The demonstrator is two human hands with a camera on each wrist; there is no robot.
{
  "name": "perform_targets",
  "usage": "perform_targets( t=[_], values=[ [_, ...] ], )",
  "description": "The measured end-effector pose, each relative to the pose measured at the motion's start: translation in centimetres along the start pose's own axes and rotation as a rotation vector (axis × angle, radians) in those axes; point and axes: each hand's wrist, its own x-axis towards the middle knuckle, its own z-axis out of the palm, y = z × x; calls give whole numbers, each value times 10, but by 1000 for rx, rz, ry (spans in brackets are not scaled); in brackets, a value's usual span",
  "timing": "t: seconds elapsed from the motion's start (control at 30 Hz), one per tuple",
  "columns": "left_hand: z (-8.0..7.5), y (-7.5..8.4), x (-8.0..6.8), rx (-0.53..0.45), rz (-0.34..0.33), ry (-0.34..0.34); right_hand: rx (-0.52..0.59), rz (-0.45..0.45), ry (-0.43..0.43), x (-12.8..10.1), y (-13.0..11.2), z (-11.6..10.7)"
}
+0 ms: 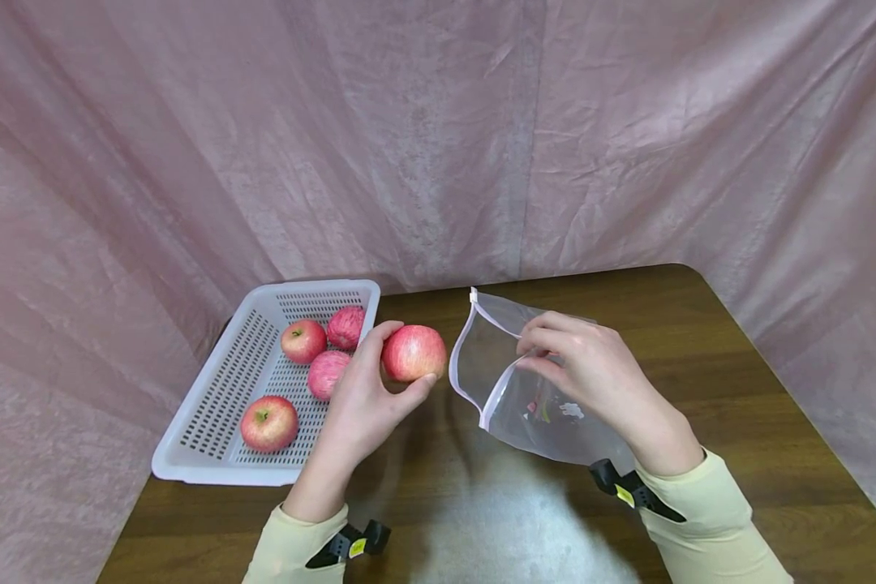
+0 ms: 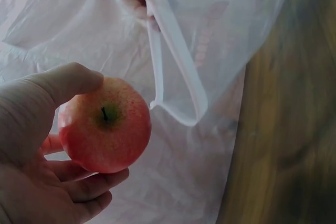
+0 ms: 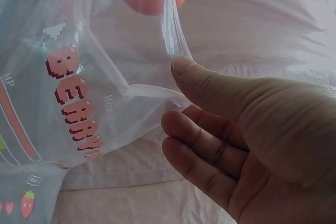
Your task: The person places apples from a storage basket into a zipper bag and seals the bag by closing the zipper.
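Note:
My left hand (image 1: 368, 389) grips a red apple (image 1: 413, 353) above the brown table (image 1: 701, 324), just left of a clear zip bag (image 1: 526, 389). The left wrist view shows that apple (image 2: 105, 132) stem-up between thumb and fingers, close to the bag's mouth (image 2: 178, 72). My right hand (image 1: 591, 365) pinches the bag's upper edge and holds the mouth open toward the apple. In the right wrist view the thumb (image 3: 210, 85) and fingers clamp the bag's rim (image 3: 152, 94); red lettering and strawberry prints show on the bag (image 3: 73, 98).
A white perforated basket (image 1: 219, 381) sits on the table at the left with several red apples (image 1: 268, 423) in it. Pink cloth (image 1: 438, 138) hangs behind and around the table. Bare wood lies to the right of the bag.

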Motion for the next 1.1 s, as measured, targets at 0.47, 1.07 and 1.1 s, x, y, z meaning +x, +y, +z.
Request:
perform_targets(
  t=[0.47, 1.07, 1.1],
  values=[
    [30, 11, 6, -23, 40, -78, -15, 0, -29, -1, 1, -1],
    [55, 7, 15, 41, 65, -164, -6, 8, -65, 0, -4, 0],
    [56, 7, 15, 50, 67, -167, -6, 10, -67, 0, -4, -1]
  ],
)
